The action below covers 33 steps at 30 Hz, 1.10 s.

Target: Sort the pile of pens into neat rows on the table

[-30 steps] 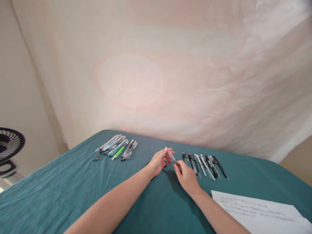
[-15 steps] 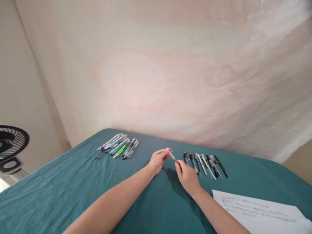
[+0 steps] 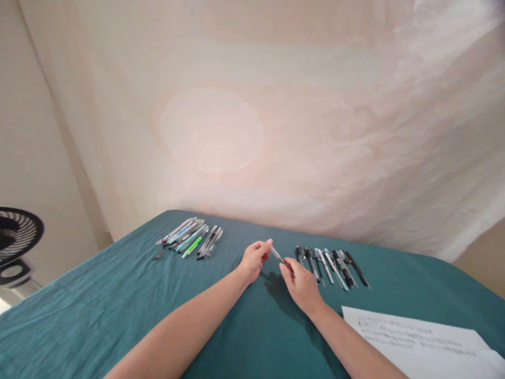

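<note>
Between my two hands is a slim pen (image 3: 276, 255) with a pale, greyish barrel and a darker part toward the right. My left hand (image 3: 254, 260) pinches its upper left end between thumb and fingertips. The lower right end is gripped by my right hand (image 3: 300, 284), whose fingers partly cover it. Just beyond my right hand lies a row of black, grey and white pens (image 3: 329, 267). Farther off to the left is another group of pens (image 3: 191, 237), many with clear barrels, one of them bright green (image 3: 192, 247).
A dark green cloth (image 3: 98, 316) covers the table. At the lower right lies a white sheet of paper (image 3: 418, 345) with blurred writing. A black fan (image 3: 18, 237) stands beyond the left edge. Behind the table hangs a pale, wrinkled sheet (image 3: 276, 131).
Both hands keep hold of the pen, and a darker part now shows near my right fingers. The whole view has shifted very slightly; the pen groups lie unchanged.
</note>
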Available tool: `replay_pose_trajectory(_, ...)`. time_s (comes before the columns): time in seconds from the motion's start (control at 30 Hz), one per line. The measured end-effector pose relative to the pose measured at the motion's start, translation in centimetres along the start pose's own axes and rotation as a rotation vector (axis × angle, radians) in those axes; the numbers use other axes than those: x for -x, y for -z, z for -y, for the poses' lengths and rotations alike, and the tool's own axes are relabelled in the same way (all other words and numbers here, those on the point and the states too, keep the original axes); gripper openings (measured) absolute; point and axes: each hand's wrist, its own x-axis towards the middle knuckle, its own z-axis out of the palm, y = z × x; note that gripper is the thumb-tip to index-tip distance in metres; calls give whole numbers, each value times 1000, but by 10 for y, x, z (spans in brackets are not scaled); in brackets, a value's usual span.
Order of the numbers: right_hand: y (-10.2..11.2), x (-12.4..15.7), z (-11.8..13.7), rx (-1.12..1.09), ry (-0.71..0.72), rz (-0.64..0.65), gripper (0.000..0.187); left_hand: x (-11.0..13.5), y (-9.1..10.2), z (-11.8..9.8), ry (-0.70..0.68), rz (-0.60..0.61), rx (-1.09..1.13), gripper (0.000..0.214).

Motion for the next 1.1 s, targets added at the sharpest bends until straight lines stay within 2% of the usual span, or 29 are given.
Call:
replay_pose_trajectory(0.3, -2, 0, -5, 52, 18, -40, 27, 2, 0, 1, 24, 37, -27, 31)
replay_pose_trajectory(0.6, -3, 2, -9, 43, 33, -53, 26, 8, -4, -1, 64, 143, -68, 27)
replay_pose_trajectory(1.1, 0, -2, -4, -17, -1, -27, 28, 13, -6, -13, 113, 252, 63, 39)
